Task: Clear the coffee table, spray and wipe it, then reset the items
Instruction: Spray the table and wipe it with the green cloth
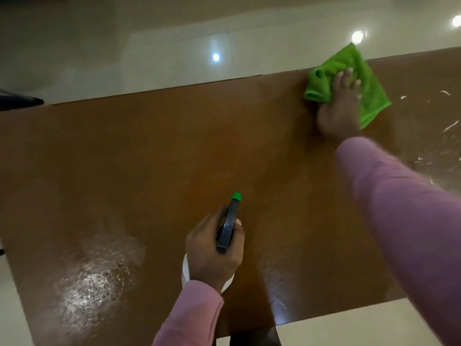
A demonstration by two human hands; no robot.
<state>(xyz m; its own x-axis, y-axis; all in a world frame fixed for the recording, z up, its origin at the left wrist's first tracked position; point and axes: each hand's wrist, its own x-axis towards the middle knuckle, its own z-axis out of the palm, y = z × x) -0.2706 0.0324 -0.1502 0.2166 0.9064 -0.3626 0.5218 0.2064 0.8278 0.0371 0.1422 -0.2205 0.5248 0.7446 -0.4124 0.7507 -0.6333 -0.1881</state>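
Observation:
The brown coffee table [124,158] fills the head view, with wet shiny patches at the near left and right. My left hand [212,250] grips a spray bottle [228,228] with a dark head and green nozzle, held over the near middle of the table; its white body shows below my fingers. My right hand [341,103] presses flat on a green cloth [369,81] at the table's far right edge, fingers straight on top of it.
Glossy cream floor tiles [149,46] surround the table and reflect ceiling lights. A dark object [17,99] pokes in at the far left edge. White smears or flecks [449,126] lie on the tabletop to the right of the cloth.

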